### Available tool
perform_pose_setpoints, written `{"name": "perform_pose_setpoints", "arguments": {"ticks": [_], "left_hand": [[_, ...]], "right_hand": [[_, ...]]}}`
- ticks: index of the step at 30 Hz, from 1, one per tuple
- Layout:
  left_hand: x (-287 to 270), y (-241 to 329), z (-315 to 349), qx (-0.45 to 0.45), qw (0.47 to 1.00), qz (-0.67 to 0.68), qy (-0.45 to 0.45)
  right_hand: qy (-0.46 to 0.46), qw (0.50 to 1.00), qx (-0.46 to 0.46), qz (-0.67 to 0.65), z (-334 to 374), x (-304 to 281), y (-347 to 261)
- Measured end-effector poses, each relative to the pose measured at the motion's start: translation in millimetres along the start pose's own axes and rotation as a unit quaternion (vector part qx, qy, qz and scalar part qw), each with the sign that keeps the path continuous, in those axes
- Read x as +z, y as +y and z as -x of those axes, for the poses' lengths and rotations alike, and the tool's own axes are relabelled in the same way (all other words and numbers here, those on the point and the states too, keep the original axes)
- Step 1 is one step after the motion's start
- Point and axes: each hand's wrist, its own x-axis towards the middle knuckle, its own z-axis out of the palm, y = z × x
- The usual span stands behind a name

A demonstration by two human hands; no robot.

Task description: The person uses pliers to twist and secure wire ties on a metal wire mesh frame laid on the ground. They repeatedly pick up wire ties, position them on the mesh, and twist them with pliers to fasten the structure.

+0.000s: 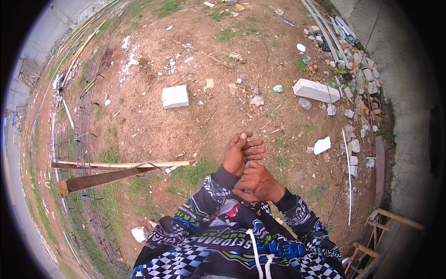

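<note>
Closest to lens: black checker-print sweatshirt (237,244), white drawstrings (256,253) hanging toward 6 o'clock. Just above it, the two hands meet over bare soil (218,111).

Key relation: the right hand (258,182) lies against the heel of the left hand (238,151), so the black left cuff (226,177) sits at about 9 o'clock from the right fingers, just beside them. Left forearm's long axis runs 8 to 2 o'clock, right forearm's 4 to 10 (they cross at the wrist). Right hand is the free one nearest that cuff.

Left fingers (254,150): half curled, close together, pointing to 3, thumb up, nothing seen in them. Right fingers: bent inward, tips tucked under; can't tell if they pinch anything. Small grey patch (247,164) at the right hand's upper edge (ring or nail, too small to call).

Around the hands: brown timber beam (109,179) at 9, squarish white block (175,96) between 10 and 11, long white block (316,90) past 1, all well apart from them. Timber frame (366,249) at 4 is cut off by the rim.
</note>
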Motion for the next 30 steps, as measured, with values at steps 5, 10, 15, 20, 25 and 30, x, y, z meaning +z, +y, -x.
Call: {"name": "perform_pose_setpoints", "arguments": {"ticks": [5,10,15,20,25,30], "left_hand": [[40,37,-50,0.172,0.975,0.068,0.126],[27,103,-84,0.325,0.927,0.086,0.164],[22,140,-115,0.434,0.88,0.073,0.176],[-13,171,-157,0.526,0.823,0.003,0.216],[-56,228,-190,0.504,0.81,-0.094,0.283],[-111,294,-187,0.505,0.765,-0.114,0.383]], "right_hand": [[-0.097,0.993,-0.066,-0.019,-5,-35,37],[-0.084,0.983,-0.117,-0.113,-35,-44,58],[-0.118,0.979,-0.144,-0.082,-89,-55,95],[-0.145,0.969,-0.172,-0.106,-168,-58,135],[-0.191,0.954,-0.189,-0.135,-255,-44,160],[-0.324,0.926,-0.181,-0.072,-338,-34,180]]}}
